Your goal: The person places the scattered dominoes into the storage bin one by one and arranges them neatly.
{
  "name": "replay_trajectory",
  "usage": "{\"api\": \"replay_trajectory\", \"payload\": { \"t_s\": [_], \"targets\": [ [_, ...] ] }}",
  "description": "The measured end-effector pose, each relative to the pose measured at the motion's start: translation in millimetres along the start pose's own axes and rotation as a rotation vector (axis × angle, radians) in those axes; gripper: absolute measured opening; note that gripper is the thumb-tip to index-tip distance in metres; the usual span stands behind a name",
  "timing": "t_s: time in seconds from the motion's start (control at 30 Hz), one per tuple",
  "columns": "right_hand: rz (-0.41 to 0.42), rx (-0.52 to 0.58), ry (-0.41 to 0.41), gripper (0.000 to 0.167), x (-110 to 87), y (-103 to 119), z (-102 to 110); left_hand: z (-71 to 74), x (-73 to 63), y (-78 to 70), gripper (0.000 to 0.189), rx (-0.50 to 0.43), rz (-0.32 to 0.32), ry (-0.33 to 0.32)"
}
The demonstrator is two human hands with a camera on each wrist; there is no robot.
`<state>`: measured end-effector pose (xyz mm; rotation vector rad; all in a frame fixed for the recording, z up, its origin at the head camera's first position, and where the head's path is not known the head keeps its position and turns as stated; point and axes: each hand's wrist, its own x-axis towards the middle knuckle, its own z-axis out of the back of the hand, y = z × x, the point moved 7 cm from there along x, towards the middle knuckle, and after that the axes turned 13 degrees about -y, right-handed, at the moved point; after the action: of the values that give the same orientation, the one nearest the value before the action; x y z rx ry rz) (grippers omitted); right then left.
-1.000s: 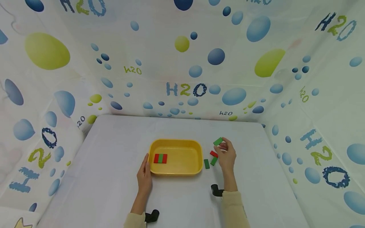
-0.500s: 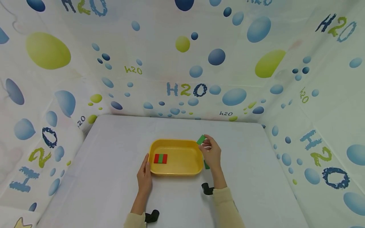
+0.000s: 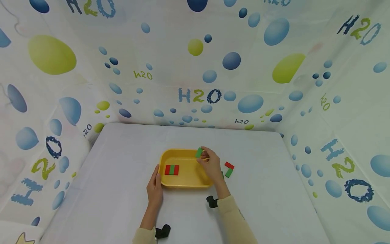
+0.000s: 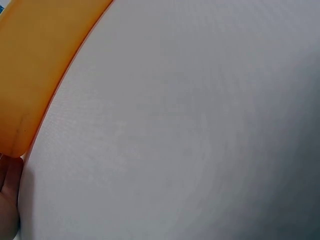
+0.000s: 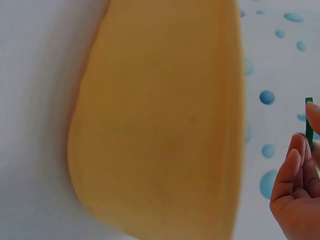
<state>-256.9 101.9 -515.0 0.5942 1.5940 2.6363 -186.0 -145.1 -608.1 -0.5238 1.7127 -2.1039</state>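
Green block (image 3: pixel 199 152) pinched in the right hand (image 3: pixel 211 166), over a yellow tray (image 3: pixel 189 166).
Head view: the left hand (image 3: pixel 154 189) lies straight-fingered against the tray's left side; the right reaches across its right end. A red-green-red row (image 3: pixel 172 169) lies inside; a loose red block (image 3: pixel 229 165) touches a green piece (image 3: pixel 229 173) outside. Left wrist view: fingers meet the tray's wall. Right wrist view: the block stands between thumb and fingertips, beyond the rim.
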Motion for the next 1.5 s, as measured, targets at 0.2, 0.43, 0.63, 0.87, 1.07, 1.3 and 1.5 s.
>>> {"api": "replay_trajectory", "payload": {
  "t_s": [0.2,0.43,0.63,0.87,1.07,1.3,1.5],
  "targets": [
    [0.009,-0.046,0.084,0.047,-4.1,-7,-24,-0.5,0.5,1.2,0.044,0.002,-0.006,-0.003],
    [0.0,-0.13,0.149,0.043,-8.7,-13,-44,-1.9,0.6,3.3,0.044,0.002,-0.006,0.0],
    [0.051,-0.114,0.199,0.041,-12.4,-13,-56,-2.1,1.0,3.6,0.044,0.004,-0.004,0.002],
    [0.012,-0.135,0.264,0.041,-18.7,-14,-70,-2.1,1.9,3.6,0.045,-0.001,-0.003,0.007],
    [0.003,-0.147,0.312,0.042,-24.3,-20,-80,-1.7,2.3,3.3,0.045,0.002,-0.008,0.005],
    [0.0,-0.156,0.35,0.043,-26.4,-22,-87,-0.4,2.4,4.4,0.045,0.018,0.008,-0.002],
    [0.015,-0.19,0.369,0.042,-27.4,-22,-91,0.3,3.0,5.0,0.045,0.029,0.012,0.002]
  ]
}}
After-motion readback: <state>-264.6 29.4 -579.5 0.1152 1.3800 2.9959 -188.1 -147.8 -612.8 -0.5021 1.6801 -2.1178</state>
